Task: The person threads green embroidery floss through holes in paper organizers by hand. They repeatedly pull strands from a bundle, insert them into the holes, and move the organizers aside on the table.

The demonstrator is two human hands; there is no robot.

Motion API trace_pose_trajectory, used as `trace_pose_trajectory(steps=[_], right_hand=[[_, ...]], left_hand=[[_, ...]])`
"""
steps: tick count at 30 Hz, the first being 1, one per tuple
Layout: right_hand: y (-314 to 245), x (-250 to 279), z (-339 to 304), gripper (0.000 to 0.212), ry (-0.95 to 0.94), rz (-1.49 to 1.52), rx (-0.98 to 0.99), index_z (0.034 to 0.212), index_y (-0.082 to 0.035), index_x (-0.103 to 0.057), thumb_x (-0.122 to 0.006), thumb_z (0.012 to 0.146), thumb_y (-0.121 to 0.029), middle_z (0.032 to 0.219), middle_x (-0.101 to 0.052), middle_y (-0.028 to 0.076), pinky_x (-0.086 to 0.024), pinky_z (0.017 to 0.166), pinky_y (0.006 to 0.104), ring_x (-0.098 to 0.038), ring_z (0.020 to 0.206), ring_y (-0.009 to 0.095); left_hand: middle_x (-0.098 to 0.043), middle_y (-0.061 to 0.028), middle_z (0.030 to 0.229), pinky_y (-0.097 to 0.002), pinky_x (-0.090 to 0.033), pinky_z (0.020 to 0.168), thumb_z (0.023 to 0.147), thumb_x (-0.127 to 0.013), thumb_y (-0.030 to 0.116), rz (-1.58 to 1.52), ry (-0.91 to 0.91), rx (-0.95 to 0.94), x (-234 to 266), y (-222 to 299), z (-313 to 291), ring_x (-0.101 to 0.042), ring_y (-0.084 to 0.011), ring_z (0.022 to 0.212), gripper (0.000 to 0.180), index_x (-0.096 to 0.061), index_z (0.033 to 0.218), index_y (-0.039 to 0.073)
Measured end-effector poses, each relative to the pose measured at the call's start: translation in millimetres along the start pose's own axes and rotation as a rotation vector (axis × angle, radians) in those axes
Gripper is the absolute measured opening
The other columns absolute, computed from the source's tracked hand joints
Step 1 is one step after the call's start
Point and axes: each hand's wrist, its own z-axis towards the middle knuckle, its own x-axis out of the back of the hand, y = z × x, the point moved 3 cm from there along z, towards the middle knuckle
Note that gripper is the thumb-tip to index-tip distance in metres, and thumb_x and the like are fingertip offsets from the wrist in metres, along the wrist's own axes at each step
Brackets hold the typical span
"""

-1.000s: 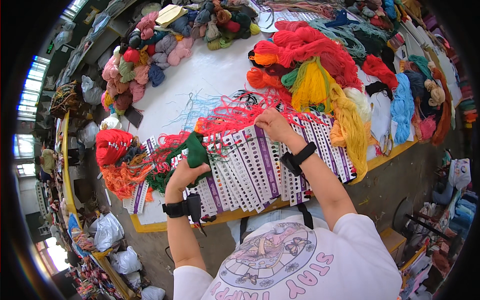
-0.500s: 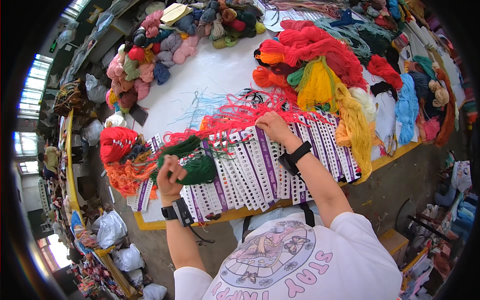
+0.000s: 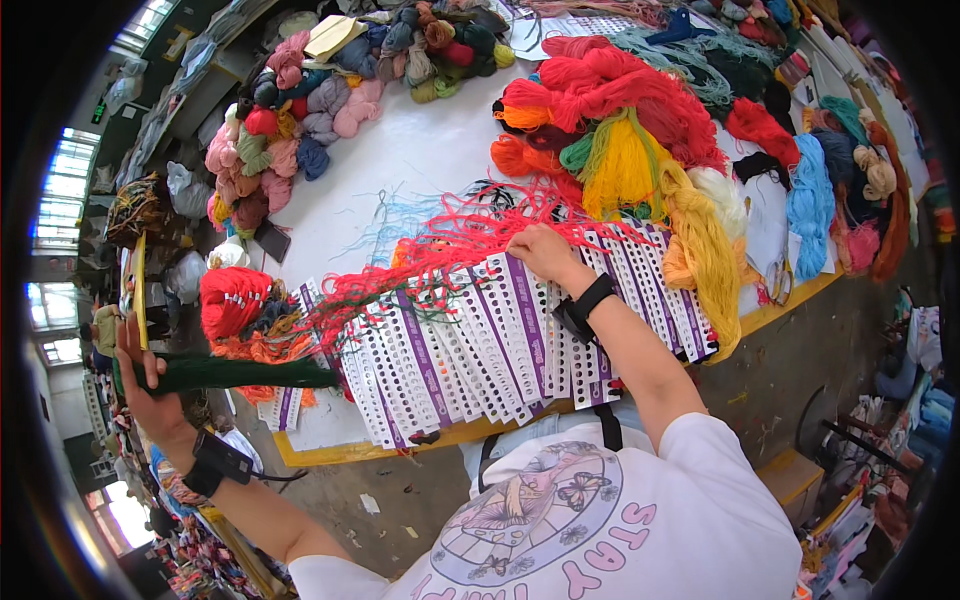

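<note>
A dark green yarn skein (image 3: pixel 265 372) stretches in a taut bundle from my left hand (image 3: pixel 152 395), which is out beyond the table's left end. The skein runs between my thumb and raised fingers. Its other end reaches the left part of a row of white and purple punched cards (image 3: pixel 430 365). Red and dark green strands lie across the upper ends of these overlapping cards. Over the middle of the row, my right hand (image 3: pixel 545 252) is closed, fingertips down at a card's top edge among red threads (image 3: pixel 480 225); what it pinches is hidden.
A large pile of red skeins (image 3: pixel 630 95), with yellow skeins (image 3: pixel 622 170) beside it, lies right of centre. Balls and hanks of mixed yarn (image 3: pixel 280 150) line the far left. Red and orange skeins (image 3: pixel 235 300) sit by the cards' left end. The table edge (image 3: pixel 375 450) is yellow.
My left hand has swung out to the left, drawing the bunched dark green skein off the cards into a straight length. My right hand has stayed at the cards' top edge.
</note>
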Motion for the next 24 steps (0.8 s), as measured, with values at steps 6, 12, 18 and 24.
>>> trace_pose_trajectory(steps=[6, 12, 18, 24], right_hand=[[23, 30, -12, 0.03, 0.124, -0.003, -0.094, 0.085, -0.004, -0.061, -0.044, 0.086, -0.029, 0.08, -0.061, 0.013, -0.043, 0.075, 0.0414, -0.056, 0.084, 0.03], [-3, 60, -32, 0.029, 0.185, 0.032, -0.062, 0.073, -0.006, -0.058, -0.046, 0.085, -0.029, 0.067, -0.056, 0.015, -0.042, 0.058, 0.0413, -0.056, 0.066, 0.032], [-15, 31, -30, 0.017, 0.406, -0.068, 0.07, 0.069, -0.006, -0.056, -0.058, 0.078, -0.021, 0.067, -0.054, 0.009, -0.043, 0.057, 0.0355, -0.055, 0.065, 0.027], [-76, 56, -43, 0.009, 0.424, 0.464, -0.151, 0.084, -0.004, -0.064, -0.063, 0.076, -0.009, 0.076, -0.056, 0.003, -0.043, 0.059, 0.0231, -0.055, 0.067, 0.011]], left_hand=[[-0.053, -0.0046, 0.094, -0.0185, -0.033, 0.054, 0.093, -0.036, 0.03, 0.072, -0.195, -0.079, -100, 15, -18, -0.029, -0.0029, 0.047, 0.043, -0.041, 0.124, -0.001], [-0.045, 0.0007, 0.054, -0.0195, -0.032, 0.042, 0.089, -0.046, 0.027, 0.415, -0.364, -0.166, -194, -11, -90, -0.039, -0.0052, 0.044, 0.04, -0.049, 0.114, -0.004], [-0.059, -0.0086, 0.082, -0.0239, -0.043, 0.055, 0.086, -0.047, 0.01, -0.357, -0.439, 0.762, -257, -186, -123, -0.046, -0.0076, 0.052, 0.039, -0.038, 0.123, 0.0], [-0.05, -0.0093, 0.119, -0.0357, -0.043, 0.08, 0.092, -0.036, 0.038, -0.752, -0.292, 0.897, -270, -222, -138, -0.05, -0.0186, 0.105, 0.047, -0.044, 0.122, 0.003]])
